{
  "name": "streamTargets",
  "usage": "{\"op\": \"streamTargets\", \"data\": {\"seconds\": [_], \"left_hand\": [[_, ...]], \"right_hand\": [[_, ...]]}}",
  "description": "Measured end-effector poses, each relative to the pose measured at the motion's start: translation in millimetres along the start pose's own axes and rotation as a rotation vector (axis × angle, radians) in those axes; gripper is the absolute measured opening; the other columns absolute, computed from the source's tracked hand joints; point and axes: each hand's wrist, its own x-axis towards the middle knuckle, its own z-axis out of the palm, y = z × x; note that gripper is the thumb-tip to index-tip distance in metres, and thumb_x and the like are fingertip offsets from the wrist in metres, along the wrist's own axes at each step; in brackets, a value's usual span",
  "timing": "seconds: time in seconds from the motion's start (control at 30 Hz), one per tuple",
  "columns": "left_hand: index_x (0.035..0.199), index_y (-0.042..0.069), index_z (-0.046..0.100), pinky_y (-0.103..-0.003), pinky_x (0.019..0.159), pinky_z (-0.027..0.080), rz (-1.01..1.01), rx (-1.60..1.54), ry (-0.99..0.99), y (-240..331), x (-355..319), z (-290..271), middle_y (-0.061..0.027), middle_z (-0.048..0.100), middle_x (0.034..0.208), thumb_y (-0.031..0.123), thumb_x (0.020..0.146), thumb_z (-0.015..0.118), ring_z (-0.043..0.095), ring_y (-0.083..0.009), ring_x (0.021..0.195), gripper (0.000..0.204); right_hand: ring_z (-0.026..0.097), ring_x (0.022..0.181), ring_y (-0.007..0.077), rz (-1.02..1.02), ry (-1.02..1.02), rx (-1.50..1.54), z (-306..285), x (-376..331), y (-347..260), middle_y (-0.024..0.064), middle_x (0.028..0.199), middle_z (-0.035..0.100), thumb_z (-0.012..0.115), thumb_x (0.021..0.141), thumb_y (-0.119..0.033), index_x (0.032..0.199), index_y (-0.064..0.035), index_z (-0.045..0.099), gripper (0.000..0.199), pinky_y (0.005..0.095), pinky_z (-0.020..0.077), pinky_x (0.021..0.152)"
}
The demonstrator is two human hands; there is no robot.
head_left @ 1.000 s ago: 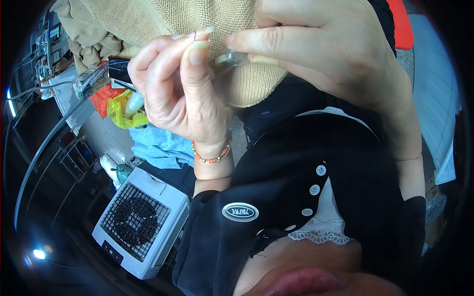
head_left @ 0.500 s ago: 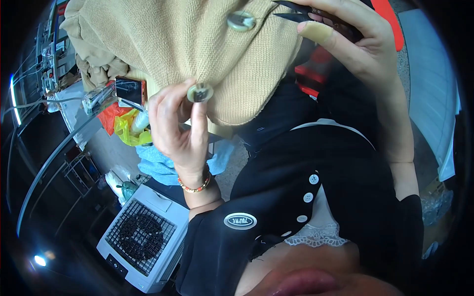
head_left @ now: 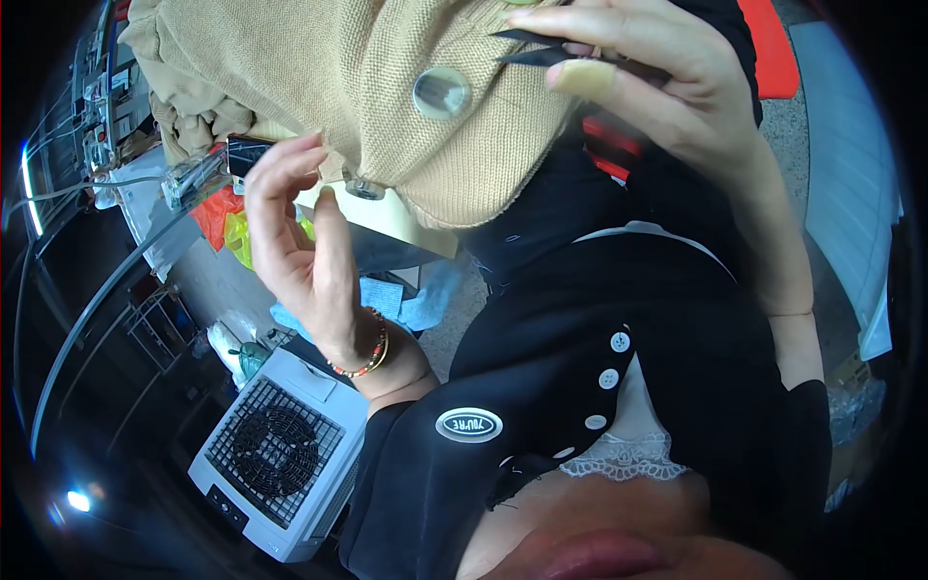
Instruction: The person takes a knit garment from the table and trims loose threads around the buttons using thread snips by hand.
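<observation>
tan knit garment hangs up close, its round button facing out | right hand grip pinches small dark snips, tips near the button | left hand released, fingers at the hem, perhaps touching | advice: hold knit taut, cut thread only

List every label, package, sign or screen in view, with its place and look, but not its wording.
Oval badge: on the black garment's chest at lower centre, white rim, dark middle, pale lettering.
Yellow and orange bags: crumpled behind the left hand, at the bench edge.
Lit strip: far left rim, thin, curved, bright white; whether it is a screen cannot be told.
No signs seen.
</observation>
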Motion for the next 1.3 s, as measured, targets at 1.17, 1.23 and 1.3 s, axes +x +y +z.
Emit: {"op": "streamTargets", "data": {"seconds": [1.17, 1.23, 1.3], "left_hand": [[0.110, 0.007, 0.069, -0.024, 0.071, 0.044, 0.354, 0.432, 0.056, 9.7, 5.9, 55.6, -0.0048, 0.061, 0.101, 0.017, 0.067, 0.087, 0.054, -0.0128, 0.087, 0.048], [0.110, 0.011, 0.070, -0.024, 0.068, 0.044, 0.372, 0.472, 0.024, 15.0, 15.6, 57.4, -0.0027, 0.059, 0.096, 0.020, 0.068, 0.086, 0.053, -0.0127, 0.085, 0.046], [0.106, 0.012, 0.072, -0.023, 0.067, 0.043, 0.291, 0.471, -0.061, 20.3, 18.3, 55.5, -0.0011, 0.056, 0.088, 0.022, 0.071, 0.084, 0.051, -0.0120, 0.083, 0.039]], "right_hand": [[0.061, 0.080, 0.0118, -0.003, 0.247, 0.134, 25.0, 5.3, 7.4, 0.0097, 0.091, 0.066, 0.068, 0.084, 0.002, 0.110, 0.0072, 0.066, 0.027, 0.0213, 0.0485, 0.071], [0.062, 0.088, 0.0120, -0.619, 0.315, 0.869, 45.6, 16.7, 75.4, 0.0107, 0.098, 0.067, 0.067, 0.086, 0.002, 0.114, 0.0081, 0.063, 0.029, 0.0213, 0.0490, 0.077], [0.062, 0.090, 0.0122, -0.647, 0.310, 0.829, 43.8, 11.7, 81.1, 0.0117, 0.102, 0.067, 0.066, 0.086, 0.002, 0.116, 0.0086, 0.061, 0.031, 0.0224, 0.0495, 0.078]]}}
